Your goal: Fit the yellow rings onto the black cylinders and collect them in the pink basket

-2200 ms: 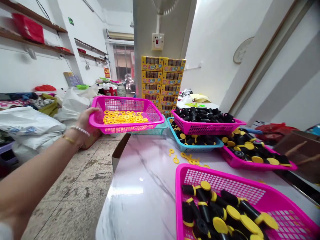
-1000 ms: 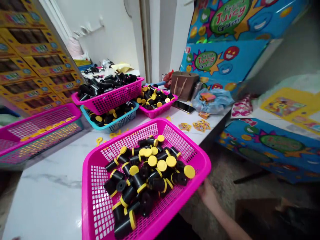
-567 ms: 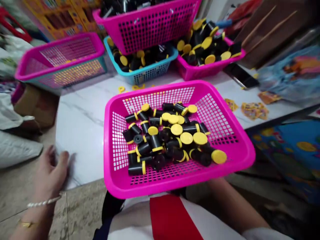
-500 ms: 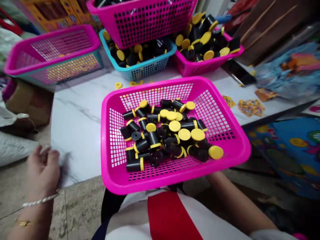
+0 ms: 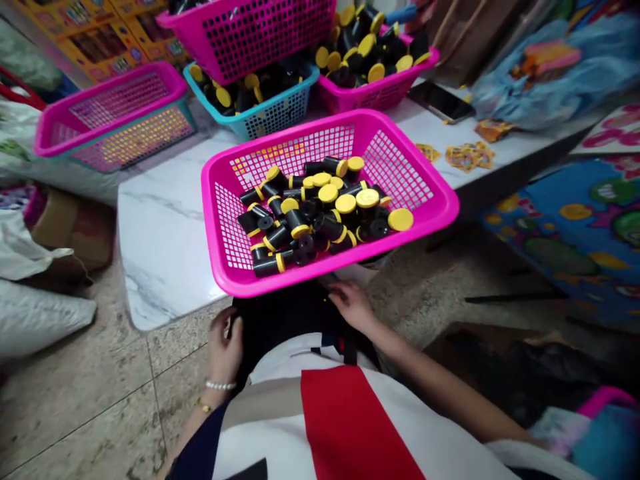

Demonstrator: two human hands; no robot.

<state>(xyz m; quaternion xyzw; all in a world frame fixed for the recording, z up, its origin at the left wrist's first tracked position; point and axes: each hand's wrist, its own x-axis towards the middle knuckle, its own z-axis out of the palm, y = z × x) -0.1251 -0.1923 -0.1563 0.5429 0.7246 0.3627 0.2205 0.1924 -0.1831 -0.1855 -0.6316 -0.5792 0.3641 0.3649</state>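
Observation:
A pink plastic basket sits at the table's front edge, holding many black cylinders with yellow caps. My left hand, with a white bead bracelet, is below the basket's front left corner, beside my dark-clad lap. Its fingers are loosely bent, with a gap to the thumb and nothing visible in them. Under the basket's front rim, my right hand rests by my lap. The fingers there are slightly bent and apart, and I see nothing held. Neither hand touches the basket.
Behind stand a blue basket of capped cylinders, a pink basket of more, and a stacked pink basket. A pink-and-blue basket is at left. A phone and orange packets lie on the marble-patterned table.
My left hand has moved right from beyond the table's left side to my lap. My right hand, earlier hidden under the basket, now shows. The view has shifted, so the basket appears higher.

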